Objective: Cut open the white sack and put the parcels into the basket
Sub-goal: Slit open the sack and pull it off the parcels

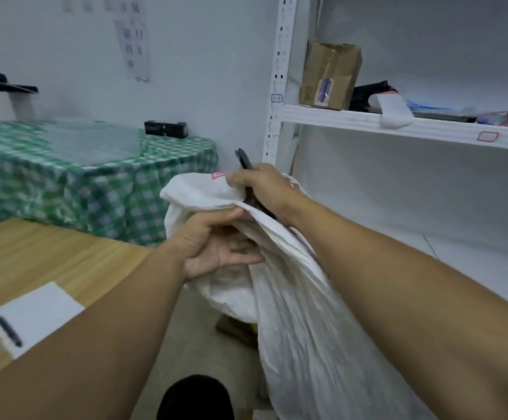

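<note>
A white woven sack (301, 313) hangs in front of me, lifted between both hands, with a small red mark near its top. My left hand (216, 244) grips a bunched fold of the sack's upper edge from below. My right hand (261, 186) holds the sack's top together with a black cutting tool (244, 160), whose tip sticks up past the fingers. What is inside the sack is hidden. No basket is in view.
A wooden table (64, 256) at lower left carries a white sheet (37, 313) and a black pen (9, 331). Behind it stands a green-checked table (95, 183). A white shelf rack (398, 122) at right holds a cardboard box (328, 75) and parcels. A dark shoe (196, 398) shows below.
</note>
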